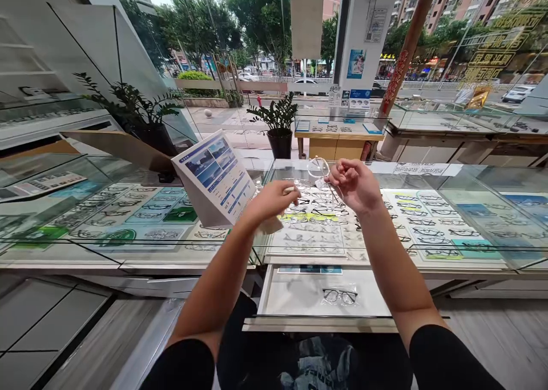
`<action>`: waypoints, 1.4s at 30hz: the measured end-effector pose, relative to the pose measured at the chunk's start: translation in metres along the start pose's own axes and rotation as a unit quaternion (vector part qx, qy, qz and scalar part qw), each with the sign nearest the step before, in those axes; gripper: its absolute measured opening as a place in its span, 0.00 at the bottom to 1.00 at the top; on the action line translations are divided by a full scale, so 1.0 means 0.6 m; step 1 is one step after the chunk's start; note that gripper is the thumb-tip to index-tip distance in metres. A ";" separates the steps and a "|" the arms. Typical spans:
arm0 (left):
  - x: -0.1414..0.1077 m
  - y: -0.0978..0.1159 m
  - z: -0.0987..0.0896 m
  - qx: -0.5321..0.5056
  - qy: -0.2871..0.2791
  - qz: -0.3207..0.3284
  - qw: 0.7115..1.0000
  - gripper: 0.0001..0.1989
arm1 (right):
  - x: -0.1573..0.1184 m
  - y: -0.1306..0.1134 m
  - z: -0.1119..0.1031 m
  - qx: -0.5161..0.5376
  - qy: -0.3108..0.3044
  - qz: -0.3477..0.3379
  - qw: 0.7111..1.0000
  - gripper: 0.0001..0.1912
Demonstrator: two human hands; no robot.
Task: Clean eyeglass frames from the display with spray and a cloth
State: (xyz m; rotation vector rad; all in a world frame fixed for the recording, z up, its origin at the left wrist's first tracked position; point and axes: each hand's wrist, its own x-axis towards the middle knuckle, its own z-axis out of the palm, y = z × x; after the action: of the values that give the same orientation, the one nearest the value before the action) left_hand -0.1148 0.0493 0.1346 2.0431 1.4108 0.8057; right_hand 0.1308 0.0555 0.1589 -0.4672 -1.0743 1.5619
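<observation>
My right hand [355, 185] is raised over the glass display counter, its fingers curled in a pinch on a pair of clear-framed eyeglasses [318, 168]. One round rim stands up to the left of the fingertips, and a thin temple hangs down below them. To the left, my left hand [276, 198] hovers over the counter with its fingers bent inward and closed. A small pale bit shows at its fingertips, too small to name. Under that hand is a beige piece [271, 225], partly hidden. Below, black-framed eyeglasses [339, 296] in clear plastic lie in the open drawer [295, 298].
A tent-shaped desk calendar [218, 179] stands on the counter left of my left hand. Rows of eyeglasses [428, 221] fill the glass case [483, 258]. Potted plants [280, 141] stand behind, before the window. The drawer's front edge [321, 325] juts out over my lap.
</observation>
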 end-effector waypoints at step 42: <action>-0.017 0.092 0.016 -0.312 -0.002 0.096 0.945 0.22 | -0.061 0.010 -0.010 -0.235 -0.023 -0.072 0.969 0.12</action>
State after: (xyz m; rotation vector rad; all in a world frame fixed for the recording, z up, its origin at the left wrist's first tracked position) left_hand -0.0759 0.0211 0.1648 1.6833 0.8068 1.1530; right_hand 0.1428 0.0244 0.1419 -0.6567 -1.4896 1.1900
